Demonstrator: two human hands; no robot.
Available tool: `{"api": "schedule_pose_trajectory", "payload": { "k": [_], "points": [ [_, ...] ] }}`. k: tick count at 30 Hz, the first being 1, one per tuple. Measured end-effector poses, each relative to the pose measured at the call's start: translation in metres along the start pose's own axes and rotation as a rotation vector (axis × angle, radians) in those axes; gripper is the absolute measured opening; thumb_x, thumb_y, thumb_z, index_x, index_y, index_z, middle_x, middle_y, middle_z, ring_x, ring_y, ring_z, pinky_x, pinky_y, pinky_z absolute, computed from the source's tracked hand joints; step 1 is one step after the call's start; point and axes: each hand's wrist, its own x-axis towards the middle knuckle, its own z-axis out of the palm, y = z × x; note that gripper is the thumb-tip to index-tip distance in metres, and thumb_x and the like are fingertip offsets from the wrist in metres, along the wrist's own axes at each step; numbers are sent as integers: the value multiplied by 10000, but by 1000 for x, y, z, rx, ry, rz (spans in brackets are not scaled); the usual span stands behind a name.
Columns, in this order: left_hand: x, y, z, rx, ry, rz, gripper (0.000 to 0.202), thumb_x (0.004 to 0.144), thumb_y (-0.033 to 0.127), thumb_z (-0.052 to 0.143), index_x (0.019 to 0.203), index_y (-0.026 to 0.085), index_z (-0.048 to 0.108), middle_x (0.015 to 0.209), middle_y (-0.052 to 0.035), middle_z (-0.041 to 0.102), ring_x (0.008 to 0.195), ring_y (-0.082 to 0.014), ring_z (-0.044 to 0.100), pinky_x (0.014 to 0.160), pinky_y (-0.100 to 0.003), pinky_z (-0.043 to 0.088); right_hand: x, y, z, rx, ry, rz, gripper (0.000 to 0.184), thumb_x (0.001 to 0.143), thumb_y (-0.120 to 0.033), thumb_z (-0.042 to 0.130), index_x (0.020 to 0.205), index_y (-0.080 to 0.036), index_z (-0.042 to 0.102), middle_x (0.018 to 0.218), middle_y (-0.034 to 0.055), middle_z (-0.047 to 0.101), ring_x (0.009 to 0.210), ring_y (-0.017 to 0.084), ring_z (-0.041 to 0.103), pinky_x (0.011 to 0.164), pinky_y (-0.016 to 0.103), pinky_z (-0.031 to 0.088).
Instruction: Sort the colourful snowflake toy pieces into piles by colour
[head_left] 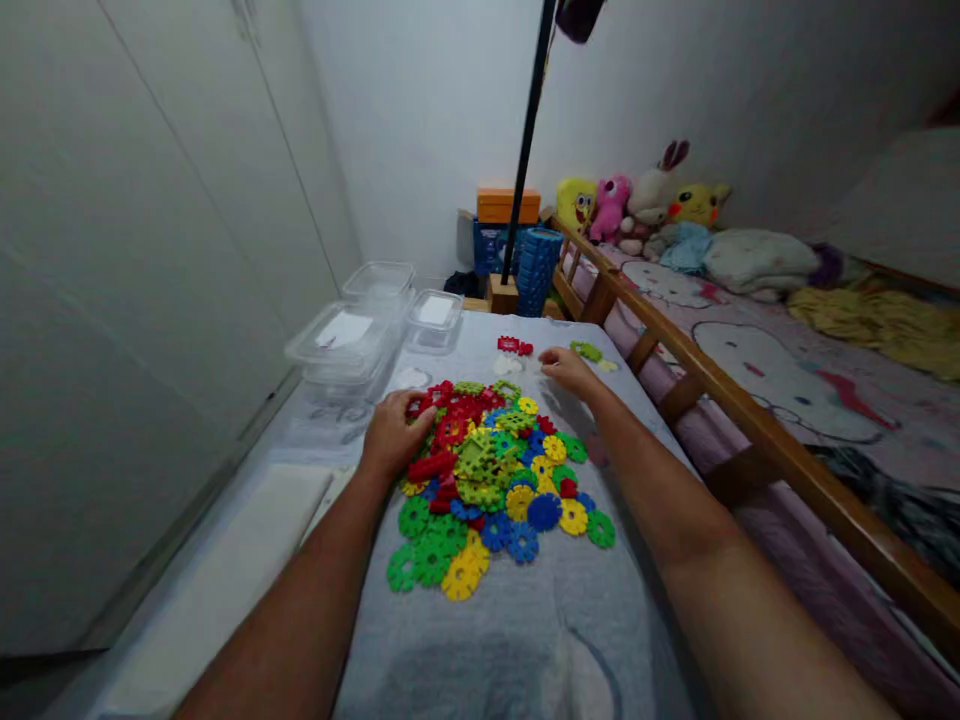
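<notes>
A heap of plastic interlocking pieces (480, 470) in red, green, yellow and blue lies in the middle of the cloth-covered table. At the heap's left side rests my left hand (394, 435), thumb and fingers apart and touching red pieces. My right hand (568, 372) is beyond the heap, its fingertips closed together low over the cloth; what they hold, if anything, is too small to make out. Just left of those fingers are white pieces (507, 366), with red pieces (513, 345) behind them. Light green pieces (586, 351) lie to its right.
Clear plastic containers (337, 340) stand at the table's back left. A white board (225, 580) lies along the left edge. The bed's wooden rail (697, 415) runs along the right side. A black pole (527, 150) rises beyond the far edge.
</notes>
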Motion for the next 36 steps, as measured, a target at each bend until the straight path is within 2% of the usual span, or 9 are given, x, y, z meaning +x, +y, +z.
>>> {"api": "schedule_pose_trajectory", "payload": {
  "k": [2,4,6,8,14,19,26,31,36],
  "points": [
    [0,0,1,-5,12,2,430,833,507,535,1057,171,684,1152,-135,696,1093,-296,637,1031,-460,494,-15,6,-9,3,-230,-47,204,835,-153,617,1001,-123,731,933,63,754,782,151,661,701,220,482],
    [0,0,2,-6,22,4,413,832,502,540,1048,181,685,1149,-127,698,1095,-291,636,1033,-453,493,-30,11,-15,-13,-391,-75,185,827,-197,661,987,-144,738,892,46,752,734,152,655,654,221,474],
    [0,-1,2,-5,30,5,408,833,501,541,1045,184,685,1147,-127,699,1096,-291,635,1036,-452,491,-42,12,-16,-57,-483,-83,218,799,-222,720,1005,-159,744,918,46,757,749,160,663,639,220,471],
    [0,-1,2,-2,31,7,410,836,505,540,1044,183,684,1137,-127,701,1085,-291,637,1030,-453,494,-51,13,-12,-89,-501,-74,249,773,-230,759,1014,-169,750,939,48,761,773,171,672,638,223,472],
    [0,-2,1,3,24,10,431,844,526,534,1053,179,684,1130,-126,697,1069,-286,641,1009,-442,506,-64,16,4,-35,-415,-125,153,788,-222,743,933,-180,767,876,31,751,780,169,658,675,232,474],
    [0,-2,1,4,25,9,429,846,523,531,1054,181,685,1128,-125,695,1073,-286,643,1003,-439,512,-73,16,4,-47,-296,-138,229,792,-194,732,1018,-181,757,985,42,743,766,143,636,696,227,469],
    [0,-1,1,-6,30,5,427,841,529,538,1043,183,685,1123,-122,696,1065,-286,644,1000,-437,510,-83,10,4,-141,-282,-188,194,737,-121,729,918,-174,778,1004,59,708,768,147,625,729,242,475],
    [0,-2,2,-8,42,11,416,836,527,538,1040,193,680,1125,-120,701,1075,-289,639,1019,-450,497,-72,10,5,-27,-188,-197,155,738,-133,716,880,-180,757,938,36,719,739,138,620,712,242,474],
    [0,-3,3,-14,51,14,404,835,521,533,1029,197,678,1104,-118,701,1055,-285,642,999,-447,504,-37,12,11,205,-67,-153,90,750,-179,695,838,-175,716,812,14,720,707,141,610,676,247,458]
  ]
}}
